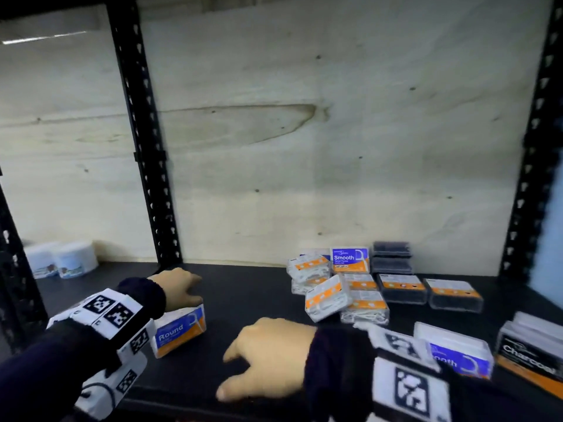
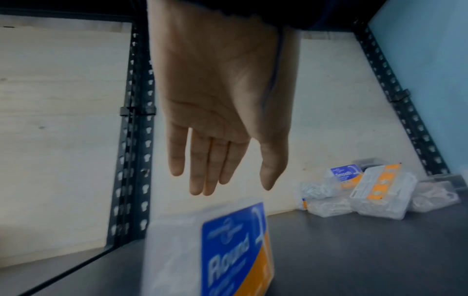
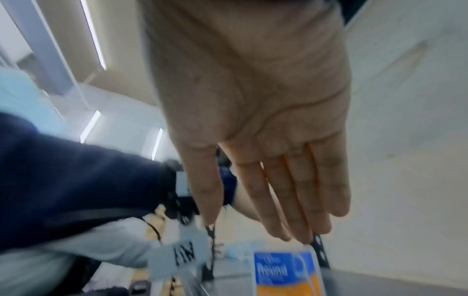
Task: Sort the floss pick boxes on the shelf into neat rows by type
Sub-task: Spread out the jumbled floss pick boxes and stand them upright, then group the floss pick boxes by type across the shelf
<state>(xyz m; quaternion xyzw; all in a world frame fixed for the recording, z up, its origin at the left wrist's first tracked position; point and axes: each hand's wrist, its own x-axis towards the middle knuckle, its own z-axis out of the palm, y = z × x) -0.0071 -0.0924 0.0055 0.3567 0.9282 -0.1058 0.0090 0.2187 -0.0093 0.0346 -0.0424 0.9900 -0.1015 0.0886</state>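
Note:
A clear "Round" floss box (image 1: 179,332) with a blue and orange label stands on the dark shelf (image 1: 259,293) at the left. My left hand (image 1: 182,287) hovers just behind its top with straight fingers, holding nothing; in the left wrist view the left hand (image 2: 235,180) is a little above the Round box (image 2: 228,250). My right hand (image 1: 243,373) is spread flat and empty over the shelf's front edge. In the right wrist view the right hand (image 3: 253,226) points at the Round box (image 3: 286,272). A jumbled pile of clear orange-label boxes (image 1: 332,292) lies at the right.
A "Smooth" box (image 1: 350,259) stands at the back by stacked dark boxes (image 1: 391,258). Two dark boxes (image 1: 402,289) lie beside the pile. Another "Smooth" box (image 1: 457,351) and a "Charcoal" box (image 1: 530,351) are front right. White tubs (image 1: 61,260) sit beyond the black upright post (image 1: 146,147).

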